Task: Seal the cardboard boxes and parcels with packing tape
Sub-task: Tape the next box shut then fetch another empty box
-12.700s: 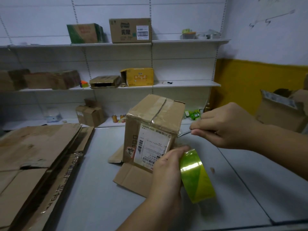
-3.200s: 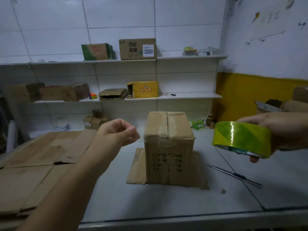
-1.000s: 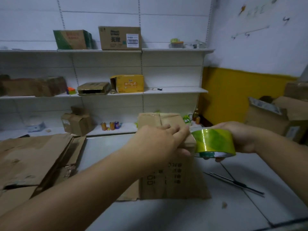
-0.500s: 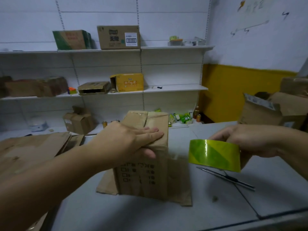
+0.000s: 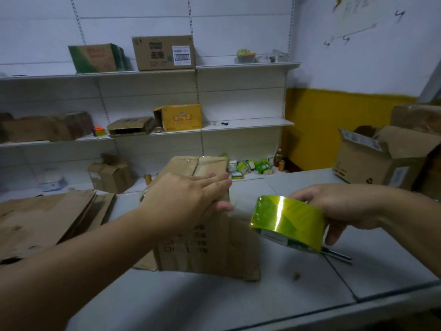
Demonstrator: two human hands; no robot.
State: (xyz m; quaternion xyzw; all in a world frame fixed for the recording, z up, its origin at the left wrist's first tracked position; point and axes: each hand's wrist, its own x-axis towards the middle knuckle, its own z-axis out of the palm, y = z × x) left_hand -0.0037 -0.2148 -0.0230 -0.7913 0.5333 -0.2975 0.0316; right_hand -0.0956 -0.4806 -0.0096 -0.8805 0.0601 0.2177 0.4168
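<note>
A brown cardboard box (image 5: 205, 244) stands upright on a flat piece of cardboard in the middle of the grey table (image 5: 238, 302). My left hand (image 5: 186, 199) lies flat across its top front edge, fingers pointing right, thumb over the front face. My right hand (image 5: 341, 206) holds a yellow-green roll of packing tape (image 5: 287, 222) just right of the box, a little above the table. A thin clear strip of tape seems to run from the roll towards the box's right edge, though it is faint.
A metal tool (image 5: 337, 255) lies on the table under the roll. Flattened cardboard sheets (image 5: 45, 218) are stacked at the left. An open box (image 5: 381, 158) stands at the right. Wall shelves (image 5: 245, 126) behind carry several boxes.
Over the last second the roll moved away from the box to the right and slightly down. My left hand stays pressed on the box top. The view shifted a little.
</note>
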